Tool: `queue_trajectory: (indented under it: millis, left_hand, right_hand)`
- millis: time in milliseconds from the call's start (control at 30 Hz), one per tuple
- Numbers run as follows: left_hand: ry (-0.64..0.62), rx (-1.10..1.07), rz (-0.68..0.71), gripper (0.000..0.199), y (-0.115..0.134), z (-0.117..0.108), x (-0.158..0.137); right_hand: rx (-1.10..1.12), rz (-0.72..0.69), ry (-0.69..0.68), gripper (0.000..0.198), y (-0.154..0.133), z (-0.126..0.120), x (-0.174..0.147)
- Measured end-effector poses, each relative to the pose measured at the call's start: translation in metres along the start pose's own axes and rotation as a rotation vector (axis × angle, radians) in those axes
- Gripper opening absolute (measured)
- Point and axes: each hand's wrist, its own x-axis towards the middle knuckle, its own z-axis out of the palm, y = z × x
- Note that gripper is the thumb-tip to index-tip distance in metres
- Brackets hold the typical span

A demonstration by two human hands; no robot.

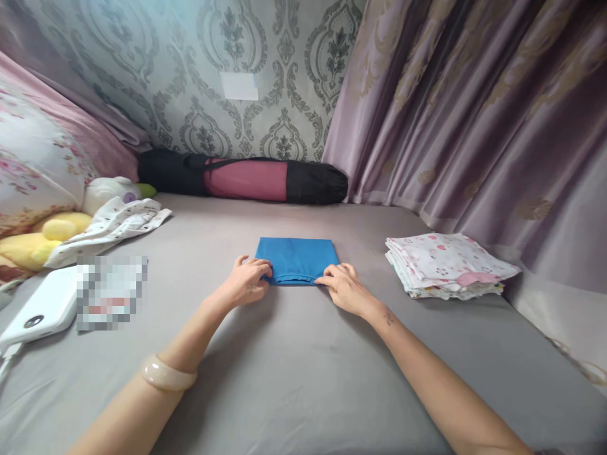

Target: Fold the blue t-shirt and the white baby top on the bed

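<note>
A blue shirt (pixel 296 256), folded into a flat rectangle, lies in the middle of the grey sheet. Its curved neckline edge faces me. At the near left corner, my left hand (pixel 249 281) is closed, with the fingertips gripping the cloth. My right hand (pixel 348 287) pinches the near right corner between thumb and fingers. Some of the fingertips are hidden in or behind the fabric.
To the right sits a stack of folded printed cloths (pixel 450 262). On the left are a white power bank (pixel 45 303) with a cable, a blurred packet (pixel 111 294), a printed cloth (pixel 114 224) and plush toys (pixel 57 230). A long black-and-pink bag (pixel 246 179) lies along the wall.
</note>
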Motion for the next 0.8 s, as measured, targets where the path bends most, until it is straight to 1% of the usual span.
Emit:
queue_trajectory:
  millis: [33,67,133,167,267,333,433,533,667,800]
  left_hand:
    - [0.014,0.001,-0.025,0.015,0.003,-0.001,0.004]
    - [0.039,0.006,-0.053,0.015,0.006,0.0,0.009]
    - [0.106,0.018,-0.112,0.026,0.012,0.004,0.022]
    - [0.143,0.021,-0.141,0.028,0.015,0.007,0.03]
    - [0.221,0.037,-0.182,0.024,0.024,0.021,0.054]
    - [0.218,0.075,-0.172,0.03,0.029,0.031,0.07]
    - [0.172,0.147,-0.178,0.041,0.033,0.044,0.092]
    - [0.127,0.196,-0.15,0.047,0.029,0.053,0.105]
    - [0.072,0.208,-0.104,0.05,0.021,0.064,0.107]
    - [0.077,0.208,-0.094,0.05,0.018,0.07,0.104]
  right_hand:
    - [0.03,0.01,-0.022,0.045,0.0,-0.002,0.005]
    - [0.058,0.029,-0.042,0.042,0.001,-0.004,0.011]
    - [0.096,0.092,-0.051,0.037,0.002,-0.004,0.027]
    - [0.103,0.133,-0.025,0.036,0.002,-0.003,0.036]
    - [0.071,0.225,0.12,0.038,0.0,0.008,0.063]
    - [0.025,0.234,0.141,0.045,-0.003,0.017,0.08]
    - [-0.026,0.248,0.052,0.053,-0.006,0.029,0.099]
    - [-0.039,0.256,-0.031,0.057,-0.006,0.037,0.109]
    - [-0.026,0.261,-0.079,0.058,-0.002,0.044,0.11]
    - [-0.001,0.262,-0.086,0.057,-0.001,0.047,0.108]
